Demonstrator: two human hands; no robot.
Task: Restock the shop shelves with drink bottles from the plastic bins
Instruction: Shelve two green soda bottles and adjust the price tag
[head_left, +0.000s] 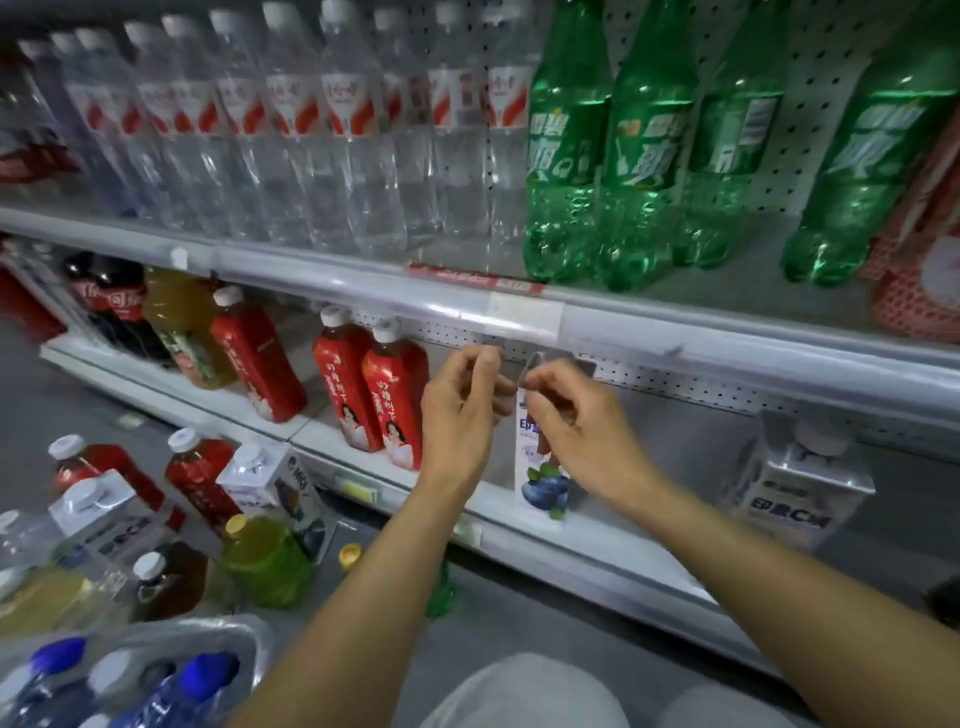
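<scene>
Knees in pale fabric (524, 696) at bottom edge, person crouched on grey floor (493, 618). Bottom left: blue-capped bottles (208, 670) in shrink wrap; behind them loose drinks on the floor, incl. red bottles (197, 473), a green bottle (265, 561), white cartons (270, 483). Both forearms reach to the lower shelf (597, 551). Left hand (457, 410) and right hand (576, 431) both curled, fingertips pinching the top of a blueberry carton (540, 488) standing upright at the shelf's front edge. Red tea bottles (384, 395) left of it, another white carton (800, 483) well right. Upper shelf (524, 312): clear water bottles (311, 135), green soda bottles (639, 140), white pegboard (810, 62) behind.
</scene>
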